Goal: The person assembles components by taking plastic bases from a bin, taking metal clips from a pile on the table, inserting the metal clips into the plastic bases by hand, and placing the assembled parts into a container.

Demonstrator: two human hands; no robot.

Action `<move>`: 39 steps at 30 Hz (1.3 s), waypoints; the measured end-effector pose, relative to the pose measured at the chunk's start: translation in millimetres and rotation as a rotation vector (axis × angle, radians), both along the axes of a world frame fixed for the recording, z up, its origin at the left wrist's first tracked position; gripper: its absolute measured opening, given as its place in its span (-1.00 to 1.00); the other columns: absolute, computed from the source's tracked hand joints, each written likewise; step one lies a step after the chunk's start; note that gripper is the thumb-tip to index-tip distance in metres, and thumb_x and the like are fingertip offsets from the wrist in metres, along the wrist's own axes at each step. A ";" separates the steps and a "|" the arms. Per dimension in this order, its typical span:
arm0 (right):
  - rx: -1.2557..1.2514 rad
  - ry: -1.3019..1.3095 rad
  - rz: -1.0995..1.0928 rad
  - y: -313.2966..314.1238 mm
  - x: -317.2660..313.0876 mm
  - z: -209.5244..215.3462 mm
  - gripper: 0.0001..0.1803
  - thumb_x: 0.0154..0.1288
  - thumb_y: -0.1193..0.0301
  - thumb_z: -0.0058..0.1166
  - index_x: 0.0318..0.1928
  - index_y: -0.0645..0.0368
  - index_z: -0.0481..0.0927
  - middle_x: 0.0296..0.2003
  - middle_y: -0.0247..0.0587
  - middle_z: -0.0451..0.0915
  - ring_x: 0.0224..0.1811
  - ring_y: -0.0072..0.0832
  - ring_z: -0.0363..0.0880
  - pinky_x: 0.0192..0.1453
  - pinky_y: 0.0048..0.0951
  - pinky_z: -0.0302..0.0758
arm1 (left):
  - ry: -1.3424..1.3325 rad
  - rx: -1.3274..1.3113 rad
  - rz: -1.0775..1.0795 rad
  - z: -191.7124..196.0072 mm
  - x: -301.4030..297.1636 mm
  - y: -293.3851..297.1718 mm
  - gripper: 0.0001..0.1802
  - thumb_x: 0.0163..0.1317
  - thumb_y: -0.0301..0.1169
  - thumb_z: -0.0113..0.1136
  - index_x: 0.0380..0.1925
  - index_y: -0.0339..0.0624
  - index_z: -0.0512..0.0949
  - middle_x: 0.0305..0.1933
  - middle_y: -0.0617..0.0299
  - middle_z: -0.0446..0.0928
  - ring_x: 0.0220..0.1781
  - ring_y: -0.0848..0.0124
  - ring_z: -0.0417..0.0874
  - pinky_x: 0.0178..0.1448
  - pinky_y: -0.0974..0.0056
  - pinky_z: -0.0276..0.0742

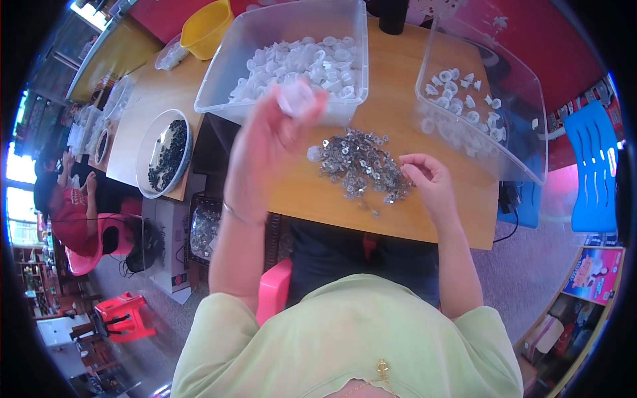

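Note:
My left hand (277, 126), smeared a little by motion, is raised in front of the big clear bin (215, 86). Its fingers are closed round a translucent white plastic cup-shaped part (295, 98). Behind it, the bin holds a heap of similar white parts (275, 63). On the wooden table lies a loose pile of small shiny metal pieces (358, 162). At the pile's right edge my right hand (430, 180) has thumb and forefinger pinched together; whatever is between them is too small to make out. One white part (314, 153) rests at the pile's left edge.
Another clear bin (531, 132) with scattered white parts (454, 96) stands on the right. To the left are a white bowl of dark pieces (142, 166) and a yellow basin (206, 30). A person in red (76, 219) sits farther left. A blue chair (590, 166) is at right.

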State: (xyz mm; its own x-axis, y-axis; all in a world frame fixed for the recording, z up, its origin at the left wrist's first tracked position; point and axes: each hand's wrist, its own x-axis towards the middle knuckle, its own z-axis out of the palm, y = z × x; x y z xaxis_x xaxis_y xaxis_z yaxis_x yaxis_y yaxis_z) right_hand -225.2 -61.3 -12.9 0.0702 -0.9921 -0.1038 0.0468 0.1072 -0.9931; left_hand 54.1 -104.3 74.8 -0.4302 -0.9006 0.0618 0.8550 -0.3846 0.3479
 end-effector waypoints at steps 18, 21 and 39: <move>-0.222 -0.114 0.135 36.3 29.0 64.7 -0.86 0.19 0.67 0.06 -0.21 0.31 0.53 -0.28 -0.26 0.57 -0.24 -0.60 0.57 -0.14 -0.62 0.50 | -0.145 0.045 -0.097 -59.9 -54.3 76.5 -0.60 0.34 -0.34 -0.02 0.12 -0.28 0.33 0.12 -0.08 0.41 0.05 0.25 0.56 0.11 0.32 0.53; -0.229 -0.122 0.135 36.4 32.1 60.8 -0.85 0.20 0.69 0.05 -0.21 0.31 0.53 -0.28 -0.26 0.57 -0.24 -0.58 0.57 -0.15 -0.61 0.51 | -0.156 0.040 -0.105 -62.1 -55.9 78.4 -0.58 0.31 -0.37 0.03 0.13 -0.29 0.34 0.16 -0.04 0.39 0.08 0.27 0.53 0.17 0.27 0.49; -0.379 0.069 0.101 37.5 37.0 63.3 -0.86 0.07 0.70 0.15 -0.32 0.29 0.56 -0.32 -0.23 0.51 -0.31 -0.52 0.56 -0.24 -0.58 0.54 | -0.194 -0.032 -0.109 -64.7 -57.5 83.5 -0.61 0.29 -0.42 0.05 0.12 -0.24 0.35 0.05 0.01 0.47 0.06 0.16 0.55 0.11 0.22 0.52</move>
